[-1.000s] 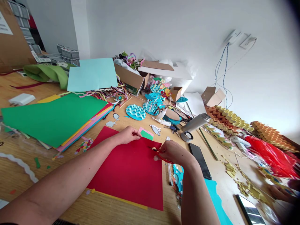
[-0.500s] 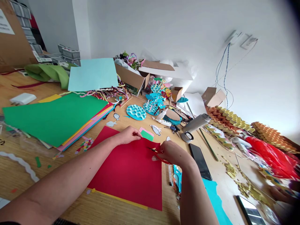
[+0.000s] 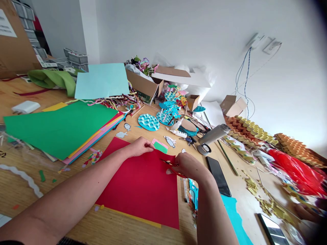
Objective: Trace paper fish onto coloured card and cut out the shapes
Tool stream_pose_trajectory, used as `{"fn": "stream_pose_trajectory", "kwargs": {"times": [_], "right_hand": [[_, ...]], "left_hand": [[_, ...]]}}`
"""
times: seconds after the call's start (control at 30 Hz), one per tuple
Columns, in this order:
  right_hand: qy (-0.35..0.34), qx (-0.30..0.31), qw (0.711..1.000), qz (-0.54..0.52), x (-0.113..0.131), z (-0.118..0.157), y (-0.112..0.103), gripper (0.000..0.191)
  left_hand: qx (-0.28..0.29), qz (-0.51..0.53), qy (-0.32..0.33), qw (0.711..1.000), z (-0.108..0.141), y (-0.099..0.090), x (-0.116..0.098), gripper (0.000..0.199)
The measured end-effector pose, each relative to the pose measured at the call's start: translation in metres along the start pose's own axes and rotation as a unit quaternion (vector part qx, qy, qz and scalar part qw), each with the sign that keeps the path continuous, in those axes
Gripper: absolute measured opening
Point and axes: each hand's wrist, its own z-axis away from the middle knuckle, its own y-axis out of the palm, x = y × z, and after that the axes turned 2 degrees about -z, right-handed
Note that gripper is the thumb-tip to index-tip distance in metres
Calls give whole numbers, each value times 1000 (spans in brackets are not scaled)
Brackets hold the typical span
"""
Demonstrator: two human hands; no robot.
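A large red sheet (image 3: pixel 143 187) lies in front of me with a yellow sheet (image 3: pixel 138 217) showing under its near edge. My left hand (image 3: pixel 141 147) pinches the sheet's far edge between thumb and fingers. On the right, my right hand (image 3: pixel 182 165) is closed round red-handled scissors (image 3: pixel 175 165); their blades point left over the upper right part of the red sheet. Just beyond the sheet's far edge is a small green piece (image 3: pixel 160 147) on a pink one. Cut-out paper fish (image 3: pixel 169 141) lie farther off.
Stacked coloured sheets (image 3: pixel 61 129) are at the left. A metal flask (image 3: pixel 214 133), a black phone (image 3: pixel 218 175) and teal paper (image 3: pixel 236 217) lie right. Egg trays (image 3: pixel 298 148) stand farther right. Part of another person's hand (image 3: pixel 304 211) shows at the right edge.
The near right corner of the red sheet has shifted slightly to the right. Both hands hold nearly the same positions.
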Motion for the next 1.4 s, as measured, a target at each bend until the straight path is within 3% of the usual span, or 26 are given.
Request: {"fn": "stream_pose_trajectory", "kwargs": {"times": [1.4], "right_hand": [[8, -18, 1000, 6, 5, -2, 3, 43]], "left_hand": [[8, 24, 6, 1000, 1, -1, 1, 21]]}}
